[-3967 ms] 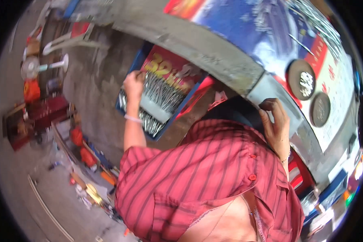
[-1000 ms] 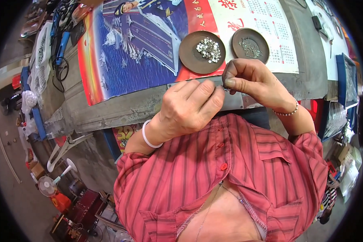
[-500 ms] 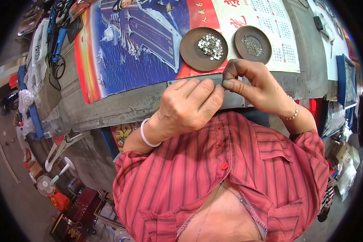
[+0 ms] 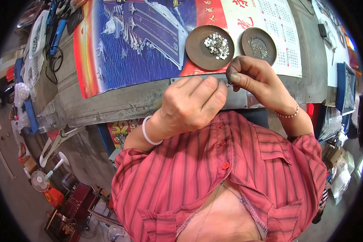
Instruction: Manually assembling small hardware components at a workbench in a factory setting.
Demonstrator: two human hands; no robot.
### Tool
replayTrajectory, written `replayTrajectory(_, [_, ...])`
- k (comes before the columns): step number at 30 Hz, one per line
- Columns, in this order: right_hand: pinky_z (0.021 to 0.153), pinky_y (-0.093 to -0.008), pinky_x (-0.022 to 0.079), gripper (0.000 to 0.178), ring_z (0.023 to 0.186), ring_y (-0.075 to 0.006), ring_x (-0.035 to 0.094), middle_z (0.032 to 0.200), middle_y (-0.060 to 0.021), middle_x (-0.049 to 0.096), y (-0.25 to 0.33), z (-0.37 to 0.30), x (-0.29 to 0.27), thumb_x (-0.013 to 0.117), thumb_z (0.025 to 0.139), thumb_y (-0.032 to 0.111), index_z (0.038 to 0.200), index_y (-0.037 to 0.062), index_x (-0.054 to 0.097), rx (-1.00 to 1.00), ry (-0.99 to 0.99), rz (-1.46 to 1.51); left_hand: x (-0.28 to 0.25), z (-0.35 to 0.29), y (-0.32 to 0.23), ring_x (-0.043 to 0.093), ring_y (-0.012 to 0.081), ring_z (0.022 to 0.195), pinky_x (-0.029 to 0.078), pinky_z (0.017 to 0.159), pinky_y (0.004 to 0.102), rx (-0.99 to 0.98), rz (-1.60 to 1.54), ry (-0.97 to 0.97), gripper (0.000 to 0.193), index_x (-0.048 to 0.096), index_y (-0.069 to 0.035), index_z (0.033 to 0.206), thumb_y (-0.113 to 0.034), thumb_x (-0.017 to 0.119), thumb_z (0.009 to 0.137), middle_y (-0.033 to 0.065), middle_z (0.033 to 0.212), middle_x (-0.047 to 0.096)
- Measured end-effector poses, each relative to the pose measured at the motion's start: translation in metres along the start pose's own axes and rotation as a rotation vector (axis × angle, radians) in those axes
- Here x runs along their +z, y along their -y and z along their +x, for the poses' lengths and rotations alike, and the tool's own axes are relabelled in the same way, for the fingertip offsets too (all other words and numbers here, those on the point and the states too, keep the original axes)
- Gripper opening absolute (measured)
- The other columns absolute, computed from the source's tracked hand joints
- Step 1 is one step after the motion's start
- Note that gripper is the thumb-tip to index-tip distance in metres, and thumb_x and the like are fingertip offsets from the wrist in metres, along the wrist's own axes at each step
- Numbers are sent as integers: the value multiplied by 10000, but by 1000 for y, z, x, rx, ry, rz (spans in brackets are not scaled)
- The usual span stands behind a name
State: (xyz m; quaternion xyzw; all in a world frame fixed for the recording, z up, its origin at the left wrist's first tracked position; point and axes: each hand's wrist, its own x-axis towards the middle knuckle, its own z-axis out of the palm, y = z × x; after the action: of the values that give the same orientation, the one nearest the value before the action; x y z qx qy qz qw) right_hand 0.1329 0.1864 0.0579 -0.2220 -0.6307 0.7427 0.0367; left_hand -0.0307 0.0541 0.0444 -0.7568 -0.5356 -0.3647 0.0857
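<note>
My left hand (image 4: 194,104) is closed in a pinch at the bench's near edge, back of the hand upward. Its fingertips are mostly hidden. Facing it, my right hand (image 4: 255,78) pinches with thumb and darkened forefinger. A tiny silvery metal piece (image 4: 229,84) shows between the two sets of fingertips; it is too small to tell its exact kind. Just beyond the hands, a round brown dish (image 4: 194,51) holds a pile of small shiny metal discs (image 4: 218,46). To its right, a second brown dish (image 4: 272,43) holds thin pin-like metal pieces (image 4: 258,47).
A large printed calendar sheet (image 4: 137,60) lies under the dishes on the grey bench (image 4: 97,111). Blue-handled tools with a cord (image 4: 58,34) lie at the far left. A blue tray (image 4: 346,88) stands at the right edge. A small fan (image 4: 40,181) is on the lower left.
My right hand has shifted slightly right, away from the left fingertips, and the silvery piece now shows in the gap. The whole view has shifted slightly.
</note>
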Motion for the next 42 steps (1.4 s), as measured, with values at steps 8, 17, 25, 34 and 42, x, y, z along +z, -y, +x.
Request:
replayTrajectory(8, [643, -243, 426, 204, 703, -76, 480, 758, -10, 539, 9, 5, -2, 580, 923, 181, 865, -13, 546, -25, 89, -71, -2, -4, 2, 513, 147, 559, 423, 466, 263, 75, 30, -1, 226, 597, -16, 824, -110, 606, 619, 59, 744, 539])
replayTrajectory(17, [616, -286, 410, 215, 662, -144, 480, 716, -68, 538, 19, 15, -6, 623, 880, 175, 851, -21, 541, -162, 174, -370, -4, -7, 4, 518, 150, 564, 428, 465, 263, 80, 17, -42, 251, 596, -7, 846, -107, 606, 615, 65, 748, 541])
replayTrajectory(25, [670, -421, 421, 170, 755, -338, 553, 769, -139, 557, 42, 32, -10, 619, 820, 153, 853, 6, 538, -445, 488, -792, -1, -17, 6, 553, 189, 564, 457, 478, 301, -33, -240, -37, 215, 590, 4, 861, -79, 622, 666, 84, 737, 547])
replayTrajectory(34, [642, -338, 434, 255, 686, -272, 541, 742, -125, 555, 23, 39, -8, 662, 835, 191, 841, -27, 529, -45, 467, -524, 3, -26, 1, 595, 221, 593, 476, 500, 318, -149, -173, -18, 150, 589, -1, 849, -52, 625, 713, 112, 753, 561])
replayTrajectory(42, [810, -400, 441, 308, 913, -329, 544, 964, -138, 561, -6, 19, 12, 684, 761, 107, 1017, -24, 574, -404, 5, -798, 9, -42, 8, 592, 252, 607, 469, 525, 342, -483, -171, 33, 183, 619, -34, 950, -31, 672, 775, 86, 789, 568])
